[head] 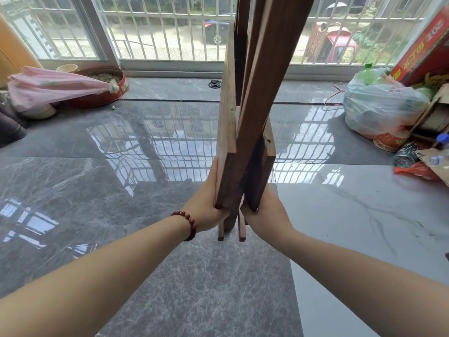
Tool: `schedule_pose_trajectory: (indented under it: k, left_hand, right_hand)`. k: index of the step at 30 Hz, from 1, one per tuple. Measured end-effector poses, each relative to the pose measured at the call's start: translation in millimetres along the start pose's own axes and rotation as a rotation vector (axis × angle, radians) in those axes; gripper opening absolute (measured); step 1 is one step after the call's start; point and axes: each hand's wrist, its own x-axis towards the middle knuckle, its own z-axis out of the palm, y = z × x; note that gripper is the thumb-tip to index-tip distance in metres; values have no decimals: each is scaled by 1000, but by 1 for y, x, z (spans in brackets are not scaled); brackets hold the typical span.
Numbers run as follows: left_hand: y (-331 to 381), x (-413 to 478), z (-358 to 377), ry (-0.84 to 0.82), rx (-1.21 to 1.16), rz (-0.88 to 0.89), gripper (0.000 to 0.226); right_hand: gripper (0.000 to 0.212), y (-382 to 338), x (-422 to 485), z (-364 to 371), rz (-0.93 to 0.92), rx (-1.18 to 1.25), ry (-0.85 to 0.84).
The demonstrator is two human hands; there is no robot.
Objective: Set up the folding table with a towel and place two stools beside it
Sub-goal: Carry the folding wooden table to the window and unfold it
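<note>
Rising steeply up and away from both hands, the folding table (pixel 245 132) is standing folded, leg ends down near the floor (pixel 145 276). The left hand (pixel 209 205) and right hand (pixel 263 210) are gripping its lowest boards from opposite sides, equally near.

Grey tiled floor (pixel 97 166) bears red tin (pixel 102 99), plastic bag (pixel 379 110), coil (pixel 217 83).

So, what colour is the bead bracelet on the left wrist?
Dark red; the round-bead bracelet shows best in the head view.
</note>
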Motion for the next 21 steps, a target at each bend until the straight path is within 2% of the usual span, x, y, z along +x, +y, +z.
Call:
schedule_pose_trajectory:
  k: [5,9,10,12,13,15,16,18,19,21]
  left_hand:
    - [2,-2,0,13,13,-9,68]
    - [-10,2,3,12,32,-32,57]
    - [-14,1,6,-5,22,-40,59]
    - [-29,1,15,-26,-12,-141,83]
    - [-40,2,21,-35,-44,-246,95]
    - [-52,1,34,-61,-96,-427,96]
    - [-57,1,41,-66,-116,-479,81]
    - [-54,1,48,-31,-159,-557,33]
    - [-52,2,49,-27,-166,-575,19]
    - [-50,4,49,-55,-143,-551,15]
  right_hand:
    - [61,4,-5,14,24,4,-30]
    - [55,5,-7,23,50,23,-7]
    - [54,6,-6,24,53,21,-1]
    - [50,7,-4,23,54,-2,0]
    - [47,9,-3,23,53,-8,0]
    - [44,10,-2,23,47,5,-1]
    - [45,10,-3,24,39,16,-2]
    - [46,11,-1,27,23,30,3]
    - [48,12,0,30,26,41,8]
    - [60,14,1,35,47,49,18]
